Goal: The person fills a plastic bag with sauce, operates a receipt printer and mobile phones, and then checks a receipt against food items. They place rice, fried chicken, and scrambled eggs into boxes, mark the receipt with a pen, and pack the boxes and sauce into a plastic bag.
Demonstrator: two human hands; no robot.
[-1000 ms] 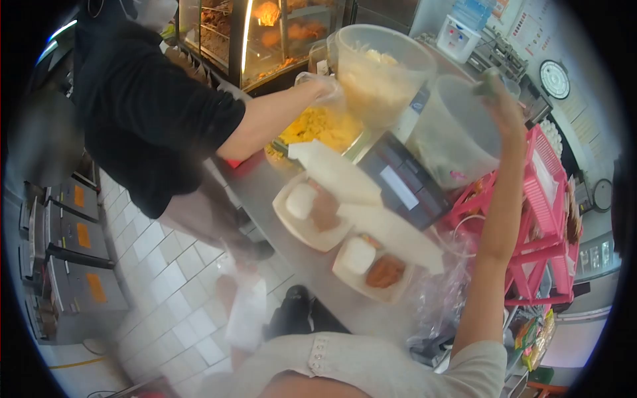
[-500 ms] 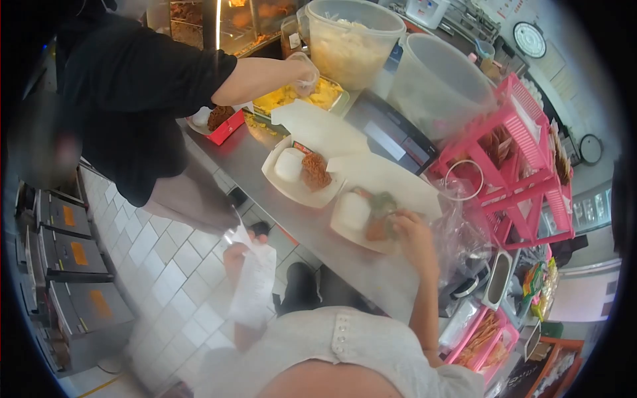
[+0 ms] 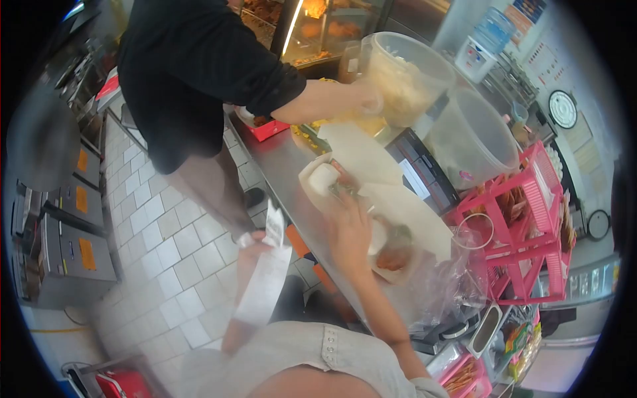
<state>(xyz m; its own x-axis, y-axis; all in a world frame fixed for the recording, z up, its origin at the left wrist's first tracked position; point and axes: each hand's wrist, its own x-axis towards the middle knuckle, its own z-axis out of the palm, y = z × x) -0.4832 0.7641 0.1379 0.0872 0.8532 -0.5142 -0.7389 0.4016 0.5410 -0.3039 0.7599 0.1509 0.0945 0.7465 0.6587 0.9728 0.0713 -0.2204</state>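
Observation:
My left hand (image 3: 252, 251) is closed around white paper slips (image 3: 264, 292), which hang down over the floor. Fingertips of my right hand (image 3: 348, 232) meet a small dark-greenish packet (image 3: 343, 191) above the farther open paper meal box (image 3: 307, 179). White rice (image 3: 324, 178) sits in that box, and my hand hides much of the rest. Nearer to me, a second open meal box (image 3: 415, 275) holds rice (image 3: 377, 235), fried chicken (image 3: 395, 257) and another greenish packet (image 3: 401, 235). Motion blurs the packets.
A co-worker's gloved hand (image 3: 368, 96) reaches by a large tub (image 3: 415, 50), over a tray of yellow food. A red box (image 3: 269, 129) is at the counter's far end. Beyond my boxes stand a tablet (image 3: 424, 169), an upright clear tub (image 3: 474, 136) and pink baskets (image 3: 524, 219).
My right hand has moved from the nearer box to the farther one, where a greenish packet now shows. My left hand still holds the slips. The view has shifted.

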